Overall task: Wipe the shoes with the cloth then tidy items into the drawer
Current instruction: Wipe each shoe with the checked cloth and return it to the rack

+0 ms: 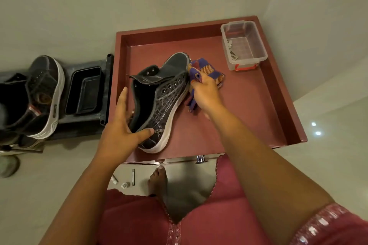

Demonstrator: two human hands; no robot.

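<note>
Shoe (159, 101) inside the drawer (278, 93): our left hand (121, 125) grips its heel steady, right hand (205, 93) pinching the cloth (211, 73) against its side.

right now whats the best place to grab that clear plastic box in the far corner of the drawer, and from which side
Take the clear plastic box by its two long rim edges, coming straight down from above. It stands upright and open-topped, with the drawer walls close on its far and right sides, so a sideways approach looks cramped. Small items lie inside, so keep it level.
</note>
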